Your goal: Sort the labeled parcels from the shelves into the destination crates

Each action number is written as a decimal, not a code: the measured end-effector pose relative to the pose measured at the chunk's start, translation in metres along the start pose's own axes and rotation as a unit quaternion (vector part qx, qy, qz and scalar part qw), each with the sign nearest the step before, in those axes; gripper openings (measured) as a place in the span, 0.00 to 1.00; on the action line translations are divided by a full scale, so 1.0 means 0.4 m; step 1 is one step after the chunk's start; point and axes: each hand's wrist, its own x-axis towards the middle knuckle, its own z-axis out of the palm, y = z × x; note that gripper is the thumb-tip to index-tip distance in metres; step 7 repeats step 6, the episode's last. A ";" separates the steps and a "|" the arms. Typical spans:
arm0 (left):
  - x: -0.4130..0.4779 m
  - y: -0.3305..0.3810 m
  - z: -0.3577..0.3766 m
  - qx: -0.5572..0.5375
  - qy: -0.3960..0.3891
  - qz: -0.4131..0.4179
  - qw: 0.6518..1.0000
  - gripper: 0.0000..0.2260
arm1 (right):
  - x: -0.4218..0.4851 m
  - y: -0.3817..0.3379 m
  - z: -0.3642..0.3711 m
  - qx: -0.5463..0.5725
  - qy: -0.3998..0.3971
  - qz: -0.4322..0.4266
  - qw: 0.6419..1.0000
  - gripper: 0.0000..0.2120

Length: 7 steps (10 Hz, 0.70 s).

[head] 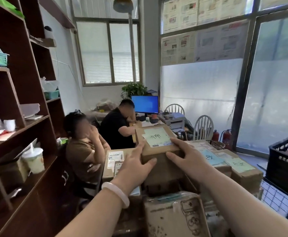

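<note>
A brown cardboard parcel point(158, 147) with a pale green handwritten label on top is held up in front of me. My left hand point(136, 164), with a pale bangle on the wrist, grips its left front corner. My right hand point(186, 155) clasps its right front edge. Below and around it lie more labeled parcels: one with white printed labels point(113, 161) to the left, two with blue-green labels point(232, 164) to the right, and a taped, dirty carton point(174, 214) nearest me. A black plastic crate point(284, 161) stands at the far right.
Dark wooden shelves point(28, 127) fill the left side, holding a lidded drink cup point(33, 159), green baskets and papers. Two people sit at a desk ahead left, near a lit monitor point(145, 104). White chairs, a printer and red fire extinguishers point(226, 136) stand by the window wall.
</note>
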 end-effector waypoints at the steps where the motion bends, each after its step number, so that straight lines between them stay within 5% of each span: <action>1: 0.018 -0.010 -0.002 0.049 0.001 0.032 0.998 0.35 | -0.010 0.000 -0.006 -0.034 0.003 -0.019 0.999 0.34; 7: -0.152 0.103 0.020 0.301 0.087 0.086 0.946 0.39 | -0.178 0.018 -0.134 -0.199 0.000 -0.051 0.979 0.43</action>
